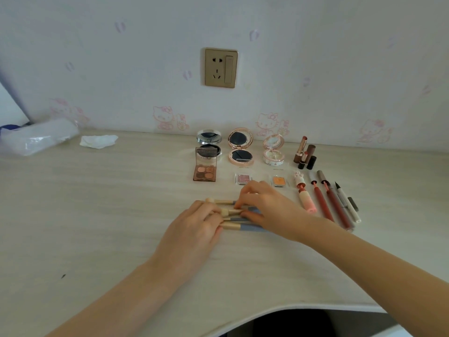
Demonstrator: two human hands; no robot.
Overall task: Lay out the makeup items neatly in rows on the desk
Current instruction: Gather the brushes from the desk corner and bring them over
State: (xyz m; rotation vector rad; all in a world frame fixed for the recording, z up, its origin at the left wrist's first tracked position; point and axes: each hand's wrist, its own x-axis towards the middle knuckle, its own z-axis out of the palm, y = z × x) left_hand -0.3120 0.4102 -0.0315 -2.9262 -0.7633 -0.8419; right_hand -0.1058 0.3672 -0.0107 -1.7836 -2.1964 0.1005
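Both hands are meeting at frame centre over 4 brushes lying stacked in a column on the desk. Left hand is curling over the brush heads; right hand is pinching one brush. Upper right: 3 open compacts, 1 palette, 2 small pans, 3 lipsticks, 4 pens fanning out. Upper left: 1 tissue.

I see both forearms bare, no sleeves, and my left hand and right hand ungloved, without rings.
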